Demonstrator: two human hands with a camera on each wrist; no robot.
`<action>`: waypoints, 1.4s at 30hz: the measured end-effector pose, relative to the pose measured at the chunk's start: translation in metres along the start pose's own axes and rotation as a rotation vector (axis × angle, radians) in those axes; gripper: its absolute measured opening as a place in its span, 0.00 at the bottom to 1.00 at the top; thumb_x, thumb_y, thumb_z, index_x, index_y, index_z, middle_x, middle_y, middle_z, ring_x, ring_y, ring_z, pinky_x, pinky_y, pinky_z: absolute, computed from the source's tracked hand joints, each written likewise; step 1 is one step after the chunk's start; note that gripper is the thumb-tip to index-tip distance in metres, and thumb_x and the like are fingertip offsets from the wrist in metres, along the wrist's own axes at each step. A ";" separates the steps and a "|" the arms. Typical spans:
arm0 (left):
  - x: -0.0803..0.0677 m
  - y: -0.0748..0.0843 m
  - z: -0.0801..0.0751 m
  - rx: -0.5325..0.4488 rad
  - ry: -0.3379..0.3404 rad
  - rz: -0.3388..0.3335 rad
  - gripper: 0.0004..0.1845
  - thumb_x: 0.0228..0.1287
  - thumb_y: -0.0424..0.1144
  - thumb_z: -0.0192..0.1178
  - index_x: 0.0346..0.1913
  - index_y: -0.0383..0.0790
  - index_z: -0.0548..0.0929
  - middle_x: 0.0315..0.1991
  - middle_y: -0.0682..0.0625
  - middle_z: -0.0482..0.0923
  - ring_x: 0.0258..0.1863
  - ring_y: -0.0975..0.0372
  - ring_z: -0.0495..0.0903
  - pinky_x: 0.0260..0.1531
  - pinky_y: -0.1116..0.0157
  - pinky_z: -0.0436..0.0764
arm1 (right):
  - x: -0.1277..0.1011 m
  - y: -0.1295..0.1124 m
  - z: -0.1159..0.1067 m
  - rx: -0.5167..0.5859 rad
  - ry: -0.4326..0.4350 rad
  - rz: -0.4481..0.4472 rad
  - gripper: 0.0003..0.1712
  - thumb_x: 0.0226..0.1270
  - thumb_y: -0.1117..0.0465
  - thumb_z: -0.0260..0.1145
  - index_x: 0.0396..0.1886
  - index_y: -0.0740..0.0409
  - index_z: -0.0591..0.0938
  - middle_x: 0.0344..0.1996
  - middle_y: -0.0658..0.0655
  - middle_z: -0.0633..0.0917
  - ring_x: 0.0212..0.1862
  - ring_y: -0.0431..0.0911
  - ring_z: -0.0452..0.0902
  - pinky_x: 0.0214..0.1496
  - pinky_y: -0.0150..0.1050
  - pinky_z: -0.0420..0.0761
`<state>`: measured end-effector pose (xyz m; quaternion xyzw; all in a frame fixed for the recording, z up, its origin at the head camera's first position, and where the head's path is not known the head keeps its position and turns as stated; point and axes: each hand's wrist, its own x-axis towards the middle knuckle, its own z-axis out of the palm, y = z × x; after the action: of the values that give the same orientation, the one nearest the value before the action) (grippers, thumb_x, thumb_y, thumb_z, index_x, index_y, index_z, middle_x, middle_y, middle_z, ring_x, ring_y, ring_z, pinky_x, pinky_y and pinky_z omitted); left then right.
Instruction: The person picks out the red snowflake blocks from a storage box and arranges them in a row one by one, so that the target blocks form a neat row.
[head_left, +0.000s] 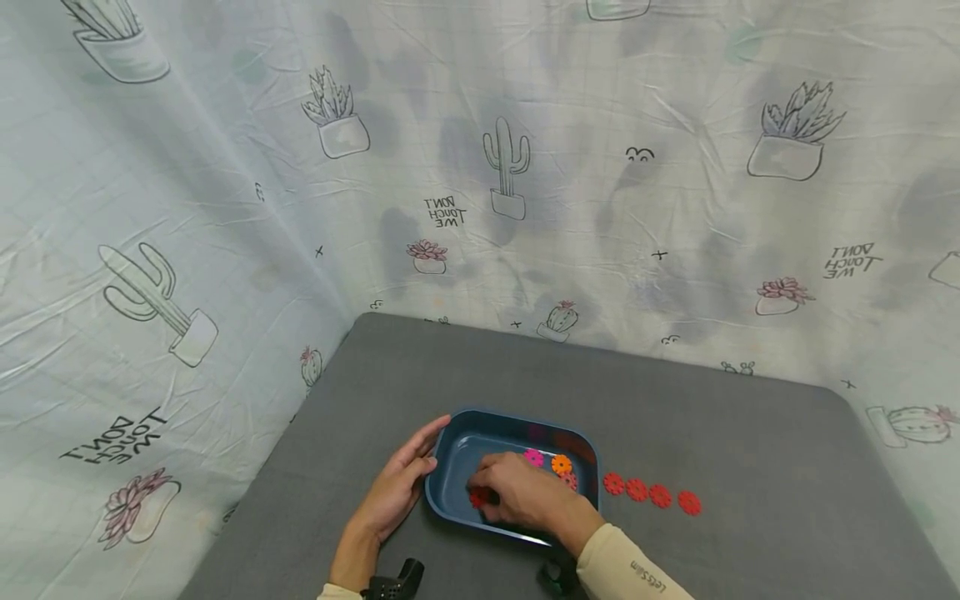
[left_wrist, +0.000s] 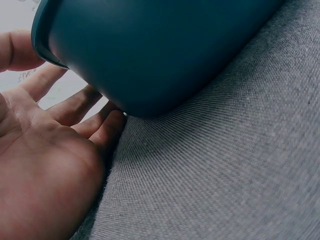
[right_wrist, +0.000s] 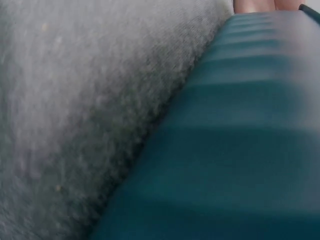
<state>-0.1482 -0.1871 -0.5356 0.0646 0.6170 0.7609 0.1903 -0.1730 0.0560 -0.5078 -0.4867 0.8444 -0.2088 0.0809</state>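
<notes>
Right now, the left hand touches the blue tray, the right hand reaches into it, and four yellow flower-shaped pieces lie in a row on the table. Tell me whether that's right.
Not quite: the four flower-shaped pieces on the table are red, not yellow, as the head view shows. The left hand does touch the blue tray, and the right hand reaches into it.

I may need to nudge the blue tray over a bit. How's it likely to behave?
The blue tray is probably stiff: its smooth wall holds its shape where the left hand touches it. Low and broad, it likely won't tip easily. The woven grey cloth beneath might add some drag when it's pushed.
</notes>
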 end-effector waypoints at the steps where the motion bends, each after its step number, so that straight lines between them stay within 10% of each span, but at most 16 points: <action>1: 0.000 0.000 0.000 0.002 0.001 0.000 0.31 0.75 0.32 0.45 0.77 0.58 0.62 0.79 0.62 0.52 0.79 0.63 0.47 0.67 0.72 0.62 | 0.000 0.001 -0.001 0.004 0.011 0.000 0.11 0.60 0.59 0.72 0.43 0.47 0.88 0.36 0.43 0.83 0.36 0.30 0.75 0.37 0.20 0.74; 21: -0.002 0.000 0.000 0.033 0.010 0.012 0.32 0.74 0.31 0.44 0.77 0.59 0.63 0.79 0.62 0.52 0.79 0.63 0.45 0.64 0.75 0.63 | -0.060 0.007 -0.040 0.300 0.303 0.145 0.16 0.63 0.56 0.73 0.51 0.50 0.88 0.34 0.38 0.86 0.32 0.29 0.78 0.34 0.33 0.82; 33: -0.002 0.003 0.001 0.047 0.033 -0.007 0.31 0.74 0.31 0.44 0.76 0.60 0.64 0.78 0.65 0.55 0.79 0.63 0.46 0.67 0.71 0.61 | -0.136 0.014 -0.059 0.206 0.540 0.301 0.16 0.61 0.53 0.75 0.49 0.37 0.87 0.40 0.39 0.88 0.36 0.32 0.83 0.37 0.38 0.85; 42: -0.002 0.002 0.001 0.044 0.035 -0.002 0.31 0.74 0.31 0.45 0.76 0.60 0.64 0.78 0.64 0.55 0.79 0.63 0.46 0.66 0.72 0.61 | -0.192 0.023 -0.063 0.062 0.654 0.447 0.24 0.50 0.62 0.81 0.46 0.34 0.88 0.39 0.37 0.87 0.33 0.32 0.81 0.39 0.22 0.76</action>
<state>-0.1460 -0.1871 -0.5326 0.0547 0.6370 0.7479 0.1788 -0.1140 0.2474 -0.4735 -0.1959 0.9041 -0.3554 -0.1341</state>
